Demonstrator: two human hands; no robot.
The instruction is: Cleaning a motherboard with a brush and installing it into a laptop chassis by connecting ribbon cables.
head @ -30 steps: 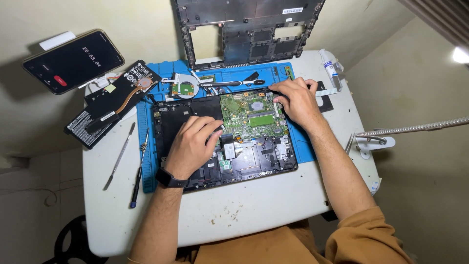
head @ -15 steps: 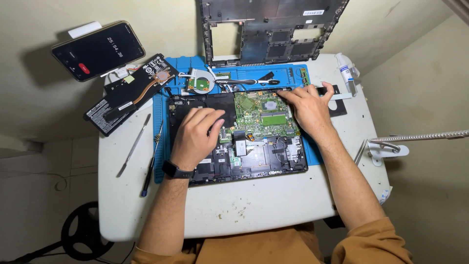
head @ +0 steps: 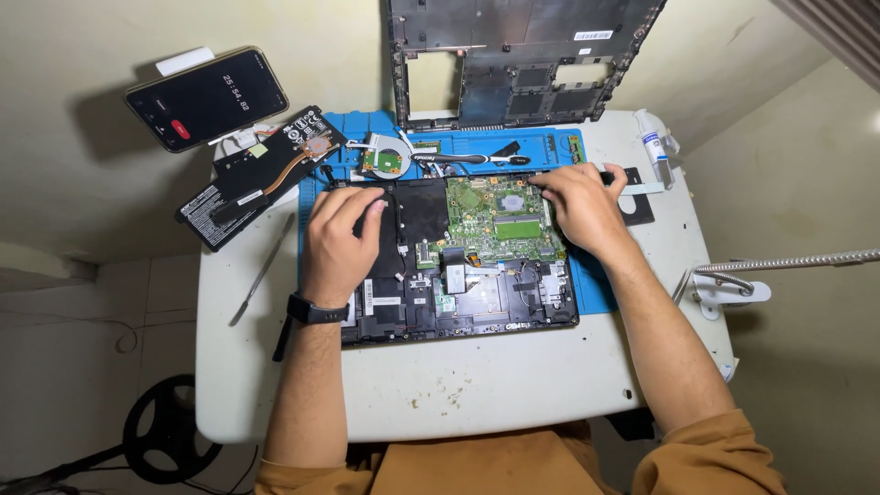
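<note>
Laptop base (head: 458, 284), opened and with its innards bare, lies flat on a blue work mat (head: 587, 289) in the middle of the white tabletop (head: 458, 385); its long axis runs left to right, front edge toward the person. Green circuit board (head: 500, 220) sits in its upper right part. The left hand (head: 339, 243) rests palm down on the black upper left area, fingers curled loosely together and gripping nothing that can be seen; a black watch is on its wrist. The right hand (head: 577, 206) lies on the board's right edge, fingers together and bent toward the far side; whether it pinches anything I cannot tell.

Beyond the mat the laptop's grey bottom cover (head: 522, 55) stands tilted, with a small white rectangular label near its upper right corner. At far left a black battery (head: 261, 179), long axis slanting, carries a white label at its lower end and a copper heat pipe. A dark phone (head: 206, 96) stands behind it. A white tube (head: 653, 147) with a blue label lies at the far right edge.
</note>
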